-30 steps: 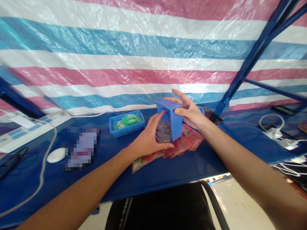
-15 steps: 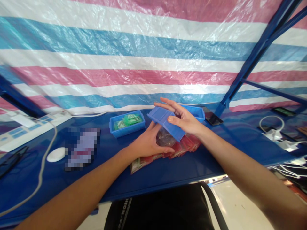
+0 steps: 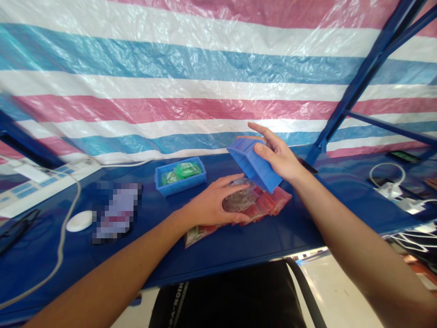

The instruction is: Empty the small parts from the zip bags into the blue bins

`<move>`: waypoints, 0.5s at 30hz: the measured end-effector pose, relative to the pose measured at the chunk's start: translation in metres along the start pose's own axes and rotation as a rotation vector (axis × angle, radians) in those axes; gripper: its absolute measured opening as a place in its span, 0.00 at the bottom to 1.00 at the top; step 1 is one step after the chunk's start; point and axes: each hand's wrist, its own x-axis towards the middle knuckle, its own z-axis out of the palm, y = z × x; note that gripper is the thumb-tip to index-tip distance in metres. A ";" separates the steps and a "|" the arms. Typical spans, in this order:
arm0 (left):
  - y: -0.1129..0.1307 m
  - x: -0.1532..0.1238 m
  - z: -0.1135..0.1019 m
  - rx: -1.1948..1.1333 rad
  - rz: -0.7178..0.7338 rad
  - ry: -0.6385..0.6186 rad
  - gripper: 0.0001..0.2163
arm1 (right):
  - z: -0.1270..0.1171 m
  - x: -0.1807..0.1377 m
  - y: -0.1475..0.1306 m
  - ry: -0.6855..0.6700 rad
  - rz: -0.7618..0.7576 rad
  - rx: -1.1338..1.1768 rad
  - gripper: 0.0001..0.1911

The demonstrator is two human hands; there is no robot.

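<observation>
My left hand [image 3: 213, 202] curves around small clear plastic packets with dark contents [image 3: 241, 200], its thumb at their near side and its fingers at the far side. These packets rest on a spread row of red plastic packets [image 3: 278, 199] along the table. My right hand [image 3: 278, 157] grips a blue plastic bin [image 3: 257, 166] by its side, thumb on top and index finger stretched out. The bin is tilted above the packets, so its inside is largely hidden. To the left stands a second blue bin [image 3: 180, 184] holding green packets [image 3: 187, 170].
On the blue table [image 3: 273, 241] lie a white round disc [image 3: 80, 221], a blurred-out phone-like object [image 3: 118, 212] and a white power strip [image 3: 51, 182]. A dark phone [image 3: 309, 166] sits partly behind my right hand. White chargers [image 3: 392, 189] lie on the right; a striped tarp [image 3: 191, 109] hangs behind.
My right hand has lifted the blue bin up and right, away from my left hand, and tilted it more steeply. More of the packets shows. My left hand has barely moved.
</observation>
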 end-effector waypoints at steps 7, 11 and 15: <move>0.002 0.000 0.001 0.036 -0.022 -0.041 0.41 | -0.022 0.000 0.001 0.269 -0.018 -0.010 0.40; 0.002 -0.001 0.001 0.041 -0.007 -0.038 0.39 | -0.019 0.004 0.010 0.383 -0.036 0.061 0.41; 0.003 -0.001 0.000 0.033 -0.003 -0.031 0.38 | -0.008 0.011 0.025 0.310 -0.088 0.052 0.51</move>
